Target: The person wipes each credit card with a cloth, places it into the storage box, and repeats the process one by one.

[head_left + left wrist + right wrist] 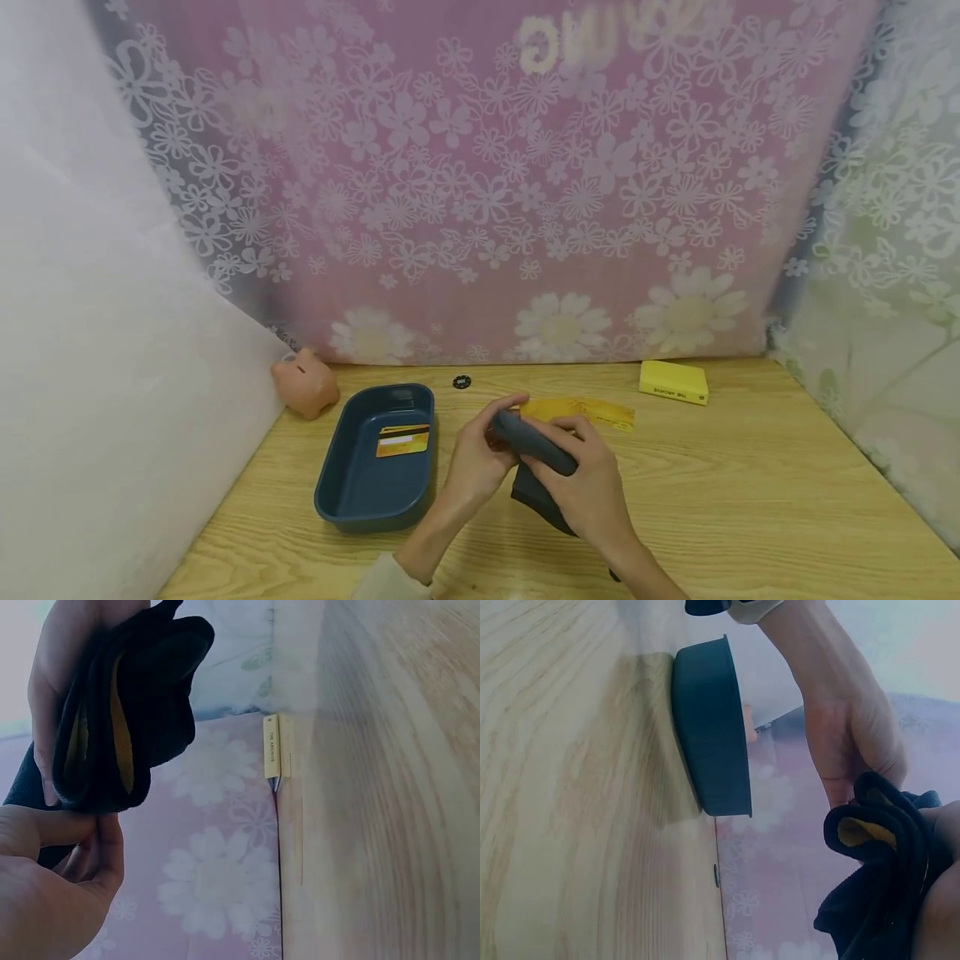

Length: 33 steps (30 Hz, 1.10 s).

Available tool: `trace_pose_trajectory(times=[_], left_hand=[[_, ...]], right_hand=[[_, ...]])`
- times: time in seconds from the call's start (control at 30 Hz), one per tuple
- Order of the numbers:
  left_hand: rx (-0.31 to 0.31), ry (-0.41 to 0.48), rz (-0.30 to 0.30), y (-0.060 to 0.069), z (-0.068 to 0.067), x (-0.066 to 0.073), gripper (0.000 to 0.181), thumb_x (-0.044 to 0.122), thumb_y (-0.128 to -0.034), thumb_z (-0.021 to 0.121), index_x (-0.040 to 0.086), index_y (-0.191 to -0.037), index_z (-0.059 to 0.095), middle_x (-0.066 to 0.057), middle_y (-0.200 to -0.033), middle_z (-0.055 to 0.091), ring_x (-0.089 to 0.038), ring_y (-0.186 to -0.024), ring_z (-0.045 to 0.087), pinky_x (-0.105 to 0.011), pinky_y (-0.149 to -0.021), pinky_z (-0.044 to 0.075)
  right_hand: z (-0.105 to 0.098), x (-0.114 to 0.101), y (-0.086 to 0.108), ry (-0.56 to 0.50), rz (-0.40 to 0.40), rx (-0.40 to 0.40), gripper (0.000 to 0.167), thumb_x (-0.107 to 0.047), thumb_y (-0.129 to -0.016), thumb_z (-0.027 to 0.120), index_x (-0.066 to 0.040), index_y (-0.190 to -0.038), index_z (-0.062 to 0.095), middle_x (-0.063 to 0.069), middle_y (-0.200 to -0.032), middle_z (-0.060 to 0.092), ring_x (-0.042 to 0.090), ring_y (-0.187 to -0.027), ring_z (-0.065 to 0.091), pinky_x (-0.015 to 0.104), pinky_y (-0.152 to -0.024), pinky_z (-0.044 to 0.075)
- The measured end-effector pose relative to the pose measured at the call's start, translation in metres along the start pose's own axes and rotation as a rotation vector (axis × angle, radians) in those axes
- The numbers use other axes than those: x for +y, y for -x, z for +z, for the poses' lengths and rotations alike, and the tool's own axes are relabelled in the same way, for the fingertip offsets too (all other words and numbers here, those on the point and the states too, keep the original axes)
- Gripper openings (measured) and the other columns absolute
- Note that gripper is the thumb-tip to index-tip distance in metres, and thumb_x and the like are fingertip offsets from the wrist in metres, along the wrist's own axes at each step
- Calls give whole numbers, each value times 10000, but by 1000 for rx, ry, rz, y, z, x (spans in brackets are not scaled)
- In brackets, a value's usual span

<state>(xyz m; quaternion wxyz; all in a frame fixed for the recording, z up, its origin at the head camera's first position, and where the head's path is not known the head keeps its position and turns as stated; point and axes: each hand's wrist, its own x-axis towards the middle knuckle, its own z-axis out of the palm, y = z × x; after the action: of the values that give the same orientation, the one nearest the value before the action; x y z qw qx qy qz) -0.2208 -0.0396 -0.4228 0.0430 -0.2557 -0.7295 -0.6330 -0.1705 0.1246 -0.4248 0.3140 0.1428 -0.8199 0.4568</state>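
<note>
1. Apparently, the step in hand is working a dark folded fabric piece point(536, 442) between two hands, gathering or parting its layers; which of the two, I cannot tell.
2. The fabric is held up above the wooden tabletop point(750, 492), to the right of the blue tray point(375, 525). Its loops show a mustard lining point(121, 742) in the left wrist view.
3. The left hand point(480, 458) pinches one edge, thumb and fingertips drawn together on the cloth. The right hand point(592, 483) grips the other side, fingers bent round the folds.
4. The next move calls, I judge, for one hand to steady the bundle while the other adjusts a layer — soft cloth like this could slip or spring loose if both let go together.
5. As for writing, the yellow block point(672, 382) near the back edge reads "THE ARCHIVE", plainest in the left wrist view.
6. The black chip point(461, 382) bears a number that looks like 100.
7. Large pale letters on the flowered curtain point(487, 167) run mirrored; "ING" can be made out — the rest blurs.
8. Print on the golden strip point(570, 408) behind the hands, and on the striped cards point(401, 448) inside the tray, is too small to read.
</note>
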Motion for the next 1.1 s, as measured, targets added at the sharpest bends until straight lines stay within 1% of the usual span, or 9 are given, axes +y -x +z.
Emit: trace_pose_trajectory(times=[0.1,0.23,0.33,0.5,0.6,0.73,0.87,0.97,1.1], left_hand=[[-3,40,-12,0,1,-2,575,-60,-936,722,203,-1438,626,-125,-1329,661,-206,-1034,717,-236,-808,584],[-20,83,-29,2,1,-3,564,-37,-941,731,164,-1454,611,-145,-1298,677,-234,-1048,738,-266,-843,614],[-25,88,-35,3,1,-4,542,-37,-948,722,151,-1445,616,-156,-1265,676,-271,-1010,748,-271,-825,621],[-6,77,-40,4,0,-5,564,-45,-925,747,191,-1425,640,-141,-1246,673,-270,-928,748,-297,-796,631],[0,64,-59,5,0,-6,589,-36,-906,771,209,-1426,647,-138,-1230,669,-243,-907,744,-315,-791,638],[-1,63,-71,7,-1,-7,585,-25,-906,774,218,-1424,653,-139,-1230,644,-217,-902,735,-359,-795,645],[9,109,-91,8,-3,-7,580,-28,-897,776,240,-1400,669,-151,-1220,634,-246,-917,738,-399,-807,645],[14,148,-115,9,-4,-8,585,-38,-895,774,260,-1389,678,-155,-1224,621,-283,-927,742,-375,-808,647],[0,162,-118,10,-5,-9,597,-48,-902,764,257,-1405,666,-186,-1251,612,-329,-939,744,-338,-810,645]], right_hand=[[0,0,1,54,-4,22,519,-56,-772,923,-242,-1238,790,-9,-1136,642,181,-962,650,419,-784,606],[-3,0,1,96,19,28,526,-57,-769,927,-254,-1238,792,11,-1139,642,182,-923,652,372,-733,595],[-6,1,2,106,35,30,531,-60,-767,929,-263,-1238,791,15,-1145,644,187,-914,659,352,-713,587],[-11,8,2,132,12,59,518,-66,-757,937,-233,-1227,797,43,-1134,654,227,-909,683,389,-710,603],[-16,14,3,142,7,77,530,-49,-751,937,-213,-1234,794,54,-1117,657,257,-916,695,402,-711,615],[-25,23,3,152,41,91,534,-51,-768,926,-199,-1260,782,44,-1108,650,262,-927,695,388,-724,616],[-34,31,2,164,72,103,520,-64,-789,916,-195,-1273,777,27,-1091,637,231,-934,673,368,-744,605],[-41,38,1,176,91,119,493,-63,-789,915,-178,-1251,787,40,-1076,642,242,-921,672,334,-722,599],[-49,47,2,186,146,136,422,-83,-803,908,-126,-1208,797,70,-1082,654,275,-919,676,294,-714,581]])
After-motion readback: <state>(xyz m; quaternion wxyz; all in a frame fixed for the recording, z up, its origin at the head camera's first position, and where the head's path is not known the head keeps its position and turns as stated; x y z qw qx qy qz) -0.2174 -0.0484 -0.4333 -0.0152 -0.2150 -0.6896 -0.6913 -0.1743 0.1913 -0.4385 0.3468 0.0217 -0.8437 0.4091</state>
